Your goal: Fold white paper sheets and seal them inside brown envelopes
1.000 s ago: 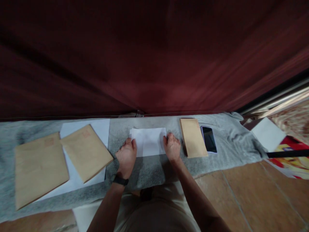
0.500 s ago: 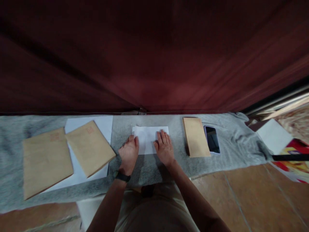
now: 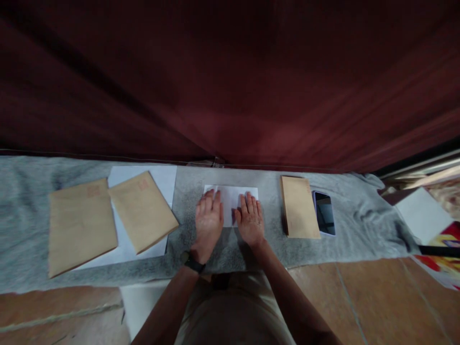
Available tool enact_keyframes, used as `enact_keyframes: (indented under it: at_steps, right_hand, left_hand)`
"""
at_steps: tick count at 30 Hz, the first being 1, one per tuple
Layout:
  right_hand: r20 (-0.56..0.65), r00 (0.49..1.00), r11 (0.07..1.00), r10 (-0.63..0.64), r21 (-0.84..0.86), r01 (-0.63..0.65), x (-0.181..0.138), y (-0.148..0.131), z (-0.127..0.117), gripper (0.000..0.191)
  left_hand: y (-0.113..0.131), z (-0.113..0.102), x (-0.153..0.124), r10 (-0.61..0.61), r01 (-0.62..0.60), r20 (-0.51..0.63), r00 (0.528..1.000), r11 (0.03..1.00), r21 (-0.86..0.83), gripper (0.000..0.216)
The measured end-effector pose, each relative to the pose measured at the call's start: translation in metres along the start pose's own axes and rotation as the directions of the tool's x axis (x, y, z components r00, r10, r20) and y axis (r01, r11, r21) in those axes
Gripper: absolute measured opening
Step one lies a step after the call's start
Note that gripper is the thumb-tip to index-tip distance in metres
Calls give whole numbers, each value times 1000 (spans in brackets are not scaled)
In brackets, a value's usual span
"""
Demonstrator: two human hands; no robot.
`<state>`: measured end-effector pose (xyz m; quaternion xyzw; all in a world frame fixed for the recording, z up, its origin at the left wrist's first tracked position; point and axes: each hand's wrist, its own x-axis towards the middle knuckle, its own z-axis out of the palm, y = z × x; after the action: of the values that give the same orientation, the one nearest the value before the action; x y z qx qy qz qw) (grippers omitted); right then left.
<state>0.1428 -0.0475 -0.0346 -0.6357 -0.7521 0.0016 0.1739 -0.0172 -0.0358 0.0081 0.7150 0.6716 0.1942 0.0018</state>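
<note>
A dark red curtain (image 3: 230, 96) hangs in soft folds behind a long, narrow desk (image 3: 268, 184) draped in grey plush cloth (image 3: 366, 215), the fabric rumpled toward its right end. Brownish-orange floor tiles (image 3: 384, 302), divided by pale grout lines (image 3: 348, 292), spread below. Dim light leaves the curtain's upper reaches in near-black shadow, its lower part a warmer red. At far right, a brighter patch lies beside a dark diagonal edge.
</note>
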Motion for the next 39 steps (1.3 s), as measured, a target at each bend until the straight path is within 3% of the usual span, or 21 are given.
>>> enact_keyframes:
  at_steps: [3,9,12,15,20,28,39]
  right_hand:
    - [15,1000,1000,-1,0,1,0,0,0,56]
    - [26,999,999,28,44,-29,3,1,-4,52]
    - [38,999,993,33,114,-37,12,-3,-8,51]
    - [68,997,982,-43,186,30,24,-13,-10,52]
    - [84,994,987,-63,153,50,32,-19,-5,52]
    - [48,999,1000,-15,18,15,22,14,-4,58]
    - [2,997,997,74,-7,-74,11,52,-12,60]
  left_hand:
    - [14,17,4,164,-161,54,985,985,-68,51]
    - [12,39,6,136,-131,117,984,990,-52,57]
    - [7,40,5,127,-122,123,984,991,-45,57]
    - [6,40,4,141,-136,151,978,990,-44,59]
    - [7,39,4,130,-125,139,982,991,-44,60]
    - [-9,35,3,15,-14,12,1000,997,-75,60]
    - [-30,28,-1,-53,51,-19,998,993,-102,63]
